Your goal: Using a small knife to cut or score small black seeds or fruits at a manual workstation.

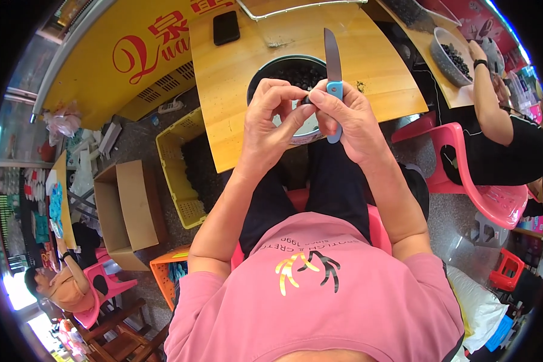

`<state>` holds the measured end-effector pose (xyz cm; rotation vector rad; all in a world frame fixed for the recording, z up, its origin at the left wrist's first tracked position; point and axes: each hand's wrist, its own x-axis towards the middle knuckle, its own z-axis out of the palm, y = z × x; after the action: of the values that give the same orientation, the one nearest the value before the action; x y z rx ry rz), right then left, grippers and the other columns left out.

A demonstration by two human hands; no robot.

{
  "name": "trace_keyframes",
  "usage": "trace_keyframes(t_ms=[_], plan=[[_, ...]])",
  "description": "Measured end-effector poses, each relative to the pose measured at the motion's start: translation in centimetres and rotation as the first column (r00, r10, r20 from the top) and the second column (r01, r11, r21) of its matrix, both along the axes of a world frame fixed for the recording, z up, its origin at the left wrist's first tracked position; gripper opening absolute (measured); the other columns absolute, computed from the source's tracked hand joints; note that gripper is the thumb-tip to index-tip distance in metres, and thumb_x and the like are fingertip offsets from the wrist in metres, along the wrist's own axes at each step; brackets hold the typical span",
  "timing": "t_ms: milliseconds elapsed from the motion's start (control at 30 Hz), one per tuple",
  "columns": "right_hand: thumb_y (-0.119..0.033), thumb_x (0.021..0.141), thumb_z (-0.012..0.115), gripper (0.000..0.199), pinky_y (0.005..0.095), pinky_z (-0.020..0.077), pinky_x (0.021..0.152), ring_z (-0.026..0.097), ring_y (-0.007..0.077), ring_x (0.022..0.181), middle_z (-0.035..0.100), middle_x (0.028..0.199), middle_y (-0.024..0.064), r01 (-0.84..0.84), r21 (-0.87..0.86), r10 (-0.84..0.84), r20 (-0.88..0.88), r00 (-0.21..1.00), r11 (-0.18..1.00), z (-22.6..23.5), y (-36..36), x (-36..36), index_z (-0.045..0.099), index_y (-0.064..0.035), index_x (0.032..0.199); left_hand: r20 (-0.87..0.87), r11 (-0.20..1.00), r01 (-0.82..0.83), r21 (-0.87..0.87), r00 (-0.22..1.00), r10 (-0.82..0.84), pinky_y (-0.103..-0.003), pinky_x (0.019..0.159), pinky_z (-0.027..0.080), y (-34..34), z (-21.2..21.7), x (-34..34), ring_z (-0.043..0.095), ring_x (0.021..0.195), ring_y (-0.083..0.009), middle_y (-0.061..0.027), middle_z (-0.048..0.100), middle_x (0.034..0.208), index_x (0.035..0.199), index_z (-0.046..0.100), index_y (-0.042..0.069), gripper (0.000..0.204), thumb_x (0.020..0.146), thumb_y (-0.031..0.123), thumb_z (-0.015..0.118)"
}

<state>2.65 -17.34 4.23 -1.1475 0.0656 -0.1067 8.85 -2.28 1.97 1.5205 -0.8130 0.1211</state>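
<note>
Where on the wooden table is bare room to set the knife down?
The wooden table is bare left of the bowl, below the black phone, and right of the knife toward the far right edge. It is crowded in the middle, where both hands work over the bowl.

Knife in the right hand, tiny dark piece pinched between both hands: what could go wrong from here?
1. The knife points blade-up from the right hand, close to the left hand; a slip could cut the left fingers.
2. The small dark piece is held only at the fingertips and might drop.
3. The bowl overhangs the wooden table edge; a knock may tip it.
</note>
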Motion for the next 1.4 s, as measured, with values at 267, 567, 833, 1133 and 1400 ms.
trace_keyframes(t_ms=[267, 567, 833, 1133, 1400], plan=[[-0.02, 0.093, 0.063, 0.014, 0.0178, 0.0364, 0.05, 0.044, 0.0015, 0.053, 0.056, 0.069, -0.0036, -0.107, 0.104, 0.104, 0.032, 0.994, 0.989, 0.2, -0.3, -0.2, 0.061, -0.0073, 0.1, -0.294, 0.911, 0.244, -0.332, 0.891, -0.345, -0.02, 0.074, 0.042, 0.3, 0.0, -0.2, 0.054, 0.088, -0.0057, 0.0005, 0.051, 0.103, 0.103, 0.059, 0.001, 0.015, 0.09, 0.004, 0.065], [-0.012, 0.09, 0.065, 0.018, 0.0306, 0.0505, 0.067, 0.064, 0.0197, 0.077, 0.066, 0.087, 0.0105, 0.45, -0.764, 0.004, 0.509, 0.861, 0.462, 0.5, -0.9, -1.0, 0.064, 0.0009, 0.102, -0.416, 0.955, 0.154, -0.254, 0.874, -0.252, -0.018, 0.067, 0.042, 1.0, 0.3, 0.2, 0.053, 0.082, -0.0029, 0.004, 0.061, 0.09, 0.105, 0.059, 0.006, 0.019, 0.09, 0.014, 0.068], [-0.003, 0.084, 0.068, 0.02, 0.03, 0.049, 0.057, 0.063, 0.0225, 0.069, 0.064, 0.083, 0.0101, 0.554, -0.788, 0.049, 0.585, 0.809, 0.267, 0.4, -1.6, -0.7, 0.066, -0.0047, 0.104, -0.383, 0.955, 0.148, -0.258, 0.892, -0.242, -0.02, 0.066, 0.039, 0.5, 0.8, -0.2, 0.049, 0.073, -0.0064, 0.0004, 0.058, 0.091, 0.106, 0.059, 0.004, 0.018, 0.092, 0.013, 0.065], [-0.002, 0.082, 0.068, 0.026, 0.0307, 0.0477, 0.055, 0.061, 0.0216, 0.065, 0.063, 0.081, 0.0088, 0.613, -0.766, 0.019, 0.628, 0.778, 0.193, -0.2, -2.1, -0.4, 0.066, -0.0068, 0.108, -0.394, 0.934, 0.165, -0.316, 0.873, -0.288, -0.017, 0.069, 0.042, 0.4, 0.7, -0.6, 0.053, 0.08, -0.0026, 0.0039, 0.059, 0.09, 0.103, 0.059, 0.004, 0.015, 0.091, 0.009, 0.067], [-0.002, 0.081, 0.069, 0.027, 0.0299, 0.0473, 0.055, 0.061, 0.02, 0.064, 0.063, 0.078, 0.0085, 0.622, -0.752, 0.045, 0.645, 0.763, 0.221, 0.2, -1.8, -0.6, 0.067, -0.0068, 0.108, -0.382, 0.936, 0.152, -0.316, 0.883, -0.273, -0.017, 0.069, 0.042, 0.3, 0.7, -0.5, 0.054, 0.081, -0.0028, 0.003, 0.061, 0.091, 0.103, 0.06, 0.004, 0.015, 0.09, 0.009, 0.067]])
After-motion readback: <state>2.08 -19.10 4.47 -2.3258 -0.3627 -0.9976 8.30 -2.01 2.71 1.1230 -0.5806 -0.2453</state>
